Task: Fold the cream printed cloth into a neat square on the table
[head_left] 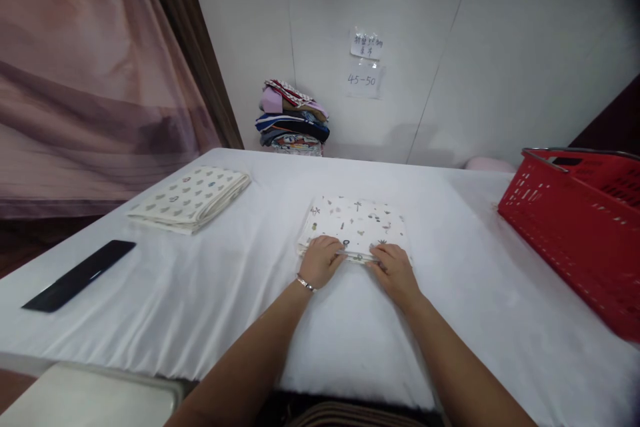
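Observation:
A folded white cloth with small printed palms, flamingos and plants lies flat in the middle of the table. At the left end of its near edge, my left hand pinches the fabric, thumb below and fingers on top. My right hand grips the same near edge farther right in a similar pinch. Between the two hands the folded layers show along that edge. A bracelet circles my left wrist.
Another folded cloth with a leaf-like print lies at the left, behind a flat black object. A red plastic basket stands at the right on the white-covered table. Piled fabrics rise beyond the far edge, near wall signs.

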Demonstrator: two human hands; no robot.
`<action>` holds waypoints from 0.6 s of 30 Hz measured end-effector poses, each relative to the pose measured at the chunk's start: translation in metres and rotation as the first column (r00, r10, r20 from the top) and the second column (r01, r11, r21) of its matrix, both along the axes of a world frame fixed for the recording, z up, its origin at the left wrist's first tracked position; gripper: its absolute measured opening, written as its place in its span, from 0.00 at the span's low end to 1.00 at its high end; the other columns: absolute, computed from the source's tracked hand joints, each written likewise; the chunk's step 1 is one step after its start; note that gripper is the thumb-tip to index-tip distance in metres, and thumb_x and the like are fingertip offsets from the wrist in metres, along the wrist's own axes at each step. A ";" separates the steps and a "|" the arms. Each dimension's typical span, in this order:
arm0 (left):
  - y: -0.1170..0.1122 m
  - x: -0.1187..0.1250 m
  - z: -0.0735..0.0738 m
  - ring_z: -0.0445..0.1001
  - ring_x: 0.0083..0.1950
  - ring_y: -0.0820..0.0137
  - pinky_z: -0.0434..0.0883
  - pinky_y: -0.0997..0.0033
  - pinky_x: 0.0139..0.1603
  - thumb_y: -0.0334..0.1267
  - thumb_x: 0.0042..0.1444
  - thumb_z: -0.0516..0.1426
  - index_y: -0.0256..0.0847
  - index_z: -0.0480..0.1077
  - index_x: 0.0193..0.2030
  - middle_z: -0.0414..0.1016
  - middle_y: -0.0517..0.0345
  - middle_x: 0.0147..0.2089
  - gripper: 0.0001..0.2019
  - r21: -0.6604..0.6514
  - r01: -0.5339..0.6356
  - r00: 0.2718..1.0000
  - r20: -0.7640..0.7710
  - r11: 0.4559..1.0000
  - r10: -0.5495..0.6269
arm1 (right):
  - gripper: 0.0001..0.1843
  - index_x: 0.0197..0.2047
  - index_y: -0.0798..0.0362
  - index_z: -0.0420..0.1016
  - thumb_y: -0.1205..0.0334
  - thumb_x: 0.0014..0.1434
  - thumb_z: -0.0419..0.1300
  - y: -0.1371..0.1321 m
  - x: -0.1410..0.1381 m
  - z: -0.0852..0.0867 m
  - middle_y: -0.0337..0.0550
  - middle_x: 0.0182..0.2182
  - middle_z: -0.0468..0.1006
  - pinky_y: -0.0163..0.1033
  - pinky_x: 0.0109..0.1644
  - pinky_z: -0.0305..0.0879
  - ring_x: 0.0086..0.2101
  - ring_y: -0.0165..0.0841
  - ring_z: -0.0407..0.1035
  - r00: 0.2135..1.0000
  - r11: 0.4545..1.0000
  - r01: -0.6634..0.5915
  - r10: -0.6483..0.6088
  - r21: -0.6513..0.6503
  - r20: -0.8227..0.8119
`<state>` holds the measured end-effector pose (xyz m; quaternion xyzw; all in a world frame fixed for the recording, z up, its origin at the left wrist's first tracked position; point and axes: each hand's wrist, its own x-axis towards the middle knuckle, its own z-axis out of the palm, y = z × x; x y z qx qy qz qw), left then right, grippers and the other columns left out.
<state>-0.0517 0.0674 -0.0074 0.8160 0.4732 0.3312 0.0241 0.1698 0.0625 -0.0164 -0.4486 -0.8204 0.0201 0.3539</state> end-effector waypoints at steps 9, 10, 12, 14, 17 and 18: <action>0.005 0.003 -0.005 0.66 0.43 0.68 0.62 0.64 0.44 0.39 0.57 0.52 0.45 0.71 0.41 0.72 0.57 0.39 0.08 -0.010 -0.043 0.999 -0.033 0.999 0.043 | 0.12 0.41 0.50 0.73 0.60 0.61 0.50 0.003 -0.003 -0.001 0.44 0.36 0.74 0.43 0.44 0.59 0.40 0.36 0.65 0.999 0.998 0.040 -0.039 0.049 -0.024; 0.006 0.004 -0.004 0.66 0.42 0.68 0.61 0.64 0.44 0.39 0.58 0.51 0.45 0.71 0.40 0.72 0.57 0.39 0.08 -0.007 -0.049 0.998 -0.038 0.999 0.049 | 0.11 0.41 0.51 0.73 0.61 0.61 0.50 0.003 -0.004 -0.001 0.44 0.36 0.74 0.43 0.44 0.59 0.40 0.35 0.65 0.999 0.997 0.047 -0.046 0.055 -0.024; 0.006 0.005 -0.003 0.66 0.41 0.68 0.61 0.64 0.43 0.39 0.59 0.50 0.44 0.71 0.38 0.72 0.57 0.38 0.09 -0.003 -0.058 0.997 -0.047 0.998 0.058 | 0.11 0.40 0.51 0.73 0.62 0.61 0.49 0.003 -0.005 0.000 0.44 0.36 0.74 0.43 0.44 0.59 0.39 0.35 0.65 0.998 0.996 0.057 -0.056 0.066 -0.022; 0.006 0.006 -0.002 0.65 0.41 0.68 0.61 0.64 0.43 0.39 0.60 0.49 0.43 0.71 0.37 0.72 0.56 0.37 0.10 0.001 -0.061 0.997 -0.051 0.998 0.061 | 0.11 0.40 0.51 0.72 0.63 0.61 0.49 0.003 -0.005 0.001 0.44 0.36 0.74 0.43 0.44 0.59 0.39 0.35 0.65 0.998 0.996 0.061 -0.060 0.071 -0.022; 0.005 0.007 -0.002 0.65 0.40 0.68 0.61 0.64 0.43 0.39 0.60 0.48 0.42 0.71 0.36 0.72 0.56 0.37 0.11 0.002 -0.056 0.997 -0.051 0.998 0.056 | 0.10 0.40 0.51 0.72 0.62 0.61 0.50 0.003 -0.005 0.000 0.44 0.36 0.74 0.43 0.44 0.59 0.40 0.35 0.65 0.999 0.997 0.053 -0.052 0.057 -0.015; 0.005 0.007 -0.002 0.65 0.40 0.68 0.61 0.64 0.43 0.39 0.60 0.48 0.42 0.70 0.36 0.72 0.56 0.37 0.11 0.001 -0.053 0.997 -0.050 0.999 0.052 | 0.10 0.40 0.51 0.72 0.62 0.61 0.51 0.003 -0.004 0.000 0.44 0.36 0.74 0.43 0.44 0.59 0.40 0.35 0.65 0.999 0.998 0.047 -0.047 0.047 -0.010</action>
